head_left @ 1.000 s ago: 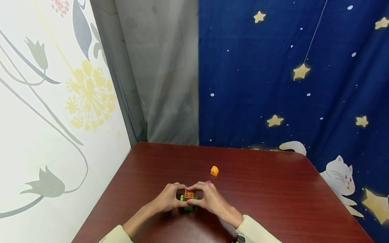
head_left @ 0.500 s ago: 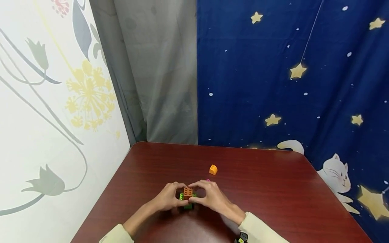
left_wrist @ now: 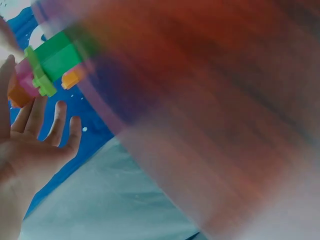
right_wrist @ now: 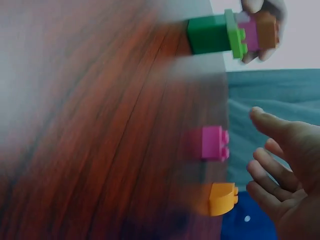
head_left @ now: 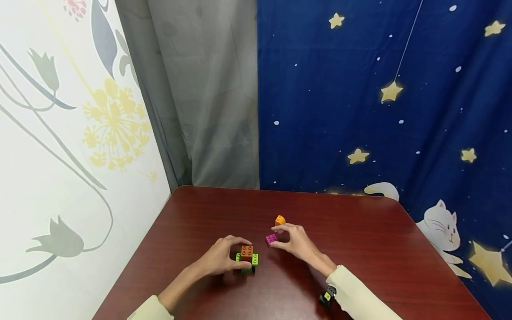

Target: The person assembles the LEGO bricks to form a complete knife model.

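Note:
A stack stands on the table: dark green bricks [right_wrist: 209, 34] at the bottom, then a light green plate [head_left: 255, 259], a pink brick [right_wrist: 250, 34] and a brown brick [head_left: 246, 251] on top. My left hand [head_left: 219, 258] holds the upper part between thumb and fingers. Beyond it to the right, my right hand [head_left: 299, 245] hovers by a magenta brick [head_left: 270, 240], thumb and fingers spread. In the right wrist view a gap shows between this hand [right_wrist: 290, 175] and the magenta brick [right_wrist: 212, 143].
Just behind the magenta brick lies an orange curved brick [head_left: 279, 220]. The dark red table [head_left: 352, 249] meets a patterned white wall [head_left: 72, 155] on the left. Grey and blue curtains [head_left: 320, 111] hang behind it.
My right hand has left the stack and moved right and away from me, to the magenta brick. The left hand has stayed at the stack.

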Tool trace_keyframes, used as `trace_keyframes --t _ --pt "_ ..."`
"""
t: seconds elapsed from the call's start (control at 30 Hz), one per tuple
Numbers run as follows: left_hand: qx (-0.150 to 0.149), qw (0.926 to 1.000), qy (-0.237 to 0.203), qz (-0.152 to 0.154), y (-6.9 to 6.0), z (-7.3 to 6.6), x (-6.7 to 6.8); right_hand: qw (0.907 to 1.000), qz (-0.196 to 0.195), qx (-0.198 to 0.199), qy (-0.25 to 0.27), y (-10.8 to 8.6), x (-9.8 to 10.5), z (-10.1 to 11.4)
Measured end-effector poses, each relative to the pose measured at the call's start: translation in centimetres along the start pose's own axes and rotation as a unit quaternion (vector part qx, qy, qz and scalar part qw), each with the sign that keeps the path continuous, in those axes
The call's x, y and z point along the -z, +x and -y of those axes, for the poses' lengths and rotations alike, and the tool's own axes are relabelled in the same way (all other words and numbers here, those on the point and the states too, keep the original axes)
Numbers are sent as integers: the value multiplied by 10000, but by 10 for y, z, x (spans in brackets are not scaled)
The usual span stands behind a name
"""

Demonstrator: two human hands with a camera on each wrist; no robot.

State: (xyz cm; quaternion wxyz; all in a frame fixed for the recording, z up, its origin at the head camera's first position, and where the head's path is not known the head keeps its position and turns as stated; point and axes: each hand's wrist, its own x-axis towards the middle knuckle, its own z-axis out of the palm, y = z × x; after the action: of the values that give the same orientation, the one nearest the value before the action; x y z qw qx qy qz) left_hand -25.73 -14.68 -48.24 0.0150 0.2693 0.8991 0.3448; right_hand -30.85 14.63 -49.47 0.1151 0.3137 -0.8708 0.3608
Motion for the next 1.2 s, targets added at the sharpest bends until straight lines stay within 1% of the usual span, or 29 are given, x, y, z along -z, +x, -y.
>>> trace_keyframes --t 0.1,0.2,0.33,0.47,0.63,0.77,0.87,1.0,1.2 --pt "-192 9997 -97 -84 1 -2 5 9998 192 -37 13 3 -3 -9" --pt "-310 9994 -107 -147 1 -2 7 9990 437 -54 -25 5 -8 -15" --pt "-376 9989 -179 -224 1 -2 5 9972 709 -44 -251 7 -15 -19" --pt "-302 9989 -285 -230 0 -3 4 9958 815 -18 -426 8 -19 -19" --pt "-179 9990 -325 -232 0 -4 5 9959 777 -73 -457 9 -20 -20" --pt "-207 9990 -283 -267 1 -4 7 9967 686 -182 -390 9 -21 -20" --pt "-180 9991 -265 -263 1 -3 6 9971 634 -189 -377 8 -20 -20" --pt "-126 9992 -310 -238 0 -1 4 9976 564 -147 -371 6 -18 -18" --pt "-178 9987 -374 -283 1 0 4 9990 386 -10 -229 9 -9 -9"
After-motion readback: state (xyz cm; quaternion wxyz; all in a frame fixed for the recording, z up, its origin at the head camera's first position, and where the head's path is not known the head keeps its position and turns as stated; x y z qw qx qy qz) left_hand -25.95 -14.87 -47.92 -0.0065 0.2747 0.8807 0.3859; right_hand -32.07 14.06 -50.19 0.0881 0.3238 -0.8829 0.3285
